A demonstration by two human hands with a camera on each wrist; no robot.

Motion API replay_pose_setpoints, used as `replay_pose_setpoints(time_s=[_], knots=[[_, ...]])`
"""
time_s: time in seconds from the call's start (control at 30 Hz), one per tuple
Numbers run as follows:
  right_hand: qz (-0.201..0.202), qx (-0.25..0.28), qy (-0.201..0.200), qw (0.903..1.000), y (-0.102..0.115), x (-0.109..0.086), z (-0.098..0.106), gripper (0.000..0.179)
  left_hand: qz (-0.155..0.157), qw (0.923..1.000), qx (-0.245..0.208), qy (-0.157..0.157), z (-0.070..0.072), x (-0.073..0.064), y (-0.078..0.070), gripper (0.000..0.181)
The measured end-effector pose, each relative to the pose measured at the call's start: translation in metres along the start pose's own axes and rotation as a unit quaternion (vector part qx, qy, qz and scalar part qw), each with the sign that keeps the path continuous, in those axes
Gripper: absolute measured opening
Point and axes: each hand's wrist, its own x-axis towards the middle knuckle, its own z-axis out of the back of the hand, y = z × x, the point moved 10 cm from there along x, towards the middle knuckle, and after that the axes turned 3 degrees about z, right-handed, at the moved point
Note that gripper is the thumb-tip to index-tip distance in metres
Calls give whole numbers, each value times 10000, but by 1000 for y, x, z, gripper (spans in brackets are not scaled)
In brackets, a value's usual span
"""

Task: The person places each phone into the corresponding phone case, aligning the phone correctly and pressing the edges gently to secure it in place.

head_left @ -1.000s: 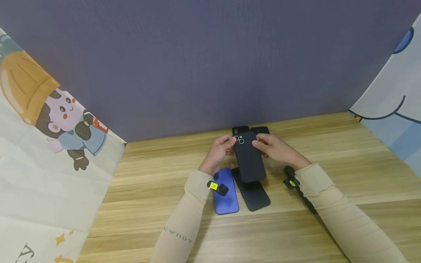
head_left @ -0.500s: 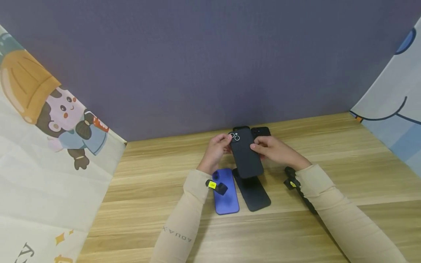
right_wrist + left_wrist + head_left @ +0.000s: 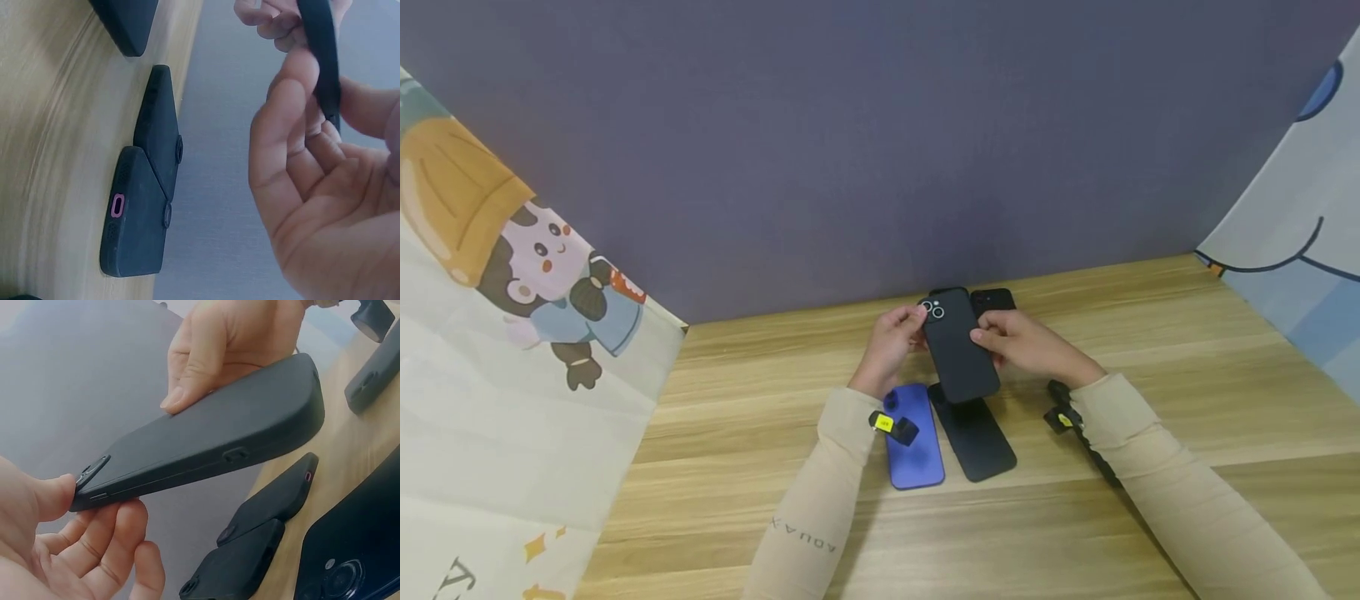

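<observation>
A black phone [image 3: 961, 346] with two silver-ringed camera lenses is held up over the table, its back toward the head camera. My left hand [image 3: 887, 346] pinches its upper left corner beside the lenses, thumb on the back and fingers underneath. On the opposite long edge, my right hand [image 3: 1026, 340] grips it with the thumb on the back. The left wrist view shows the held phone's edge with a port cutout. Below it, another black phone [image 3: 981, 450] lies on the table, partly covered in the head view. A purple phone [image 3: 917, 458] lies left of that one.
Two more black phones, a right one [image 3: 1000, 298] and a left one [image 3: 946, 292], lie at the table's back edge by the dark wall [image 3: 820, 167]. The wooden table [image 3: 760, 400] has printed cloth on both sides. Wrist cameras with straps hang from both sleeves.
Both hands have kept their grip while the held phone shifted slightly left and up, uncovering a little more of the phone below. In the last half second it has barely moved.
</observation>
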Motion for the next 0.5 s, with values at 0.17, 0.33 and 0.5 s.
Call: replay_pose_setpoints(time_s=[0.17, 0.33, 0.5], knots=[[47, 22, -100, 9999, -3, 3, 0, 20, 38, 10000, 8, 25, -1, 0, 2, 26], [69, -31, -238, 9997, -4, 4, 2, 20, 110, 9998, -104, 131, -4, 1, 4, 20], [36, -101, -363, 9993, -4, 3, 5, 20, 138, 9996, -83, 253, -8, 2, 5, 19]])
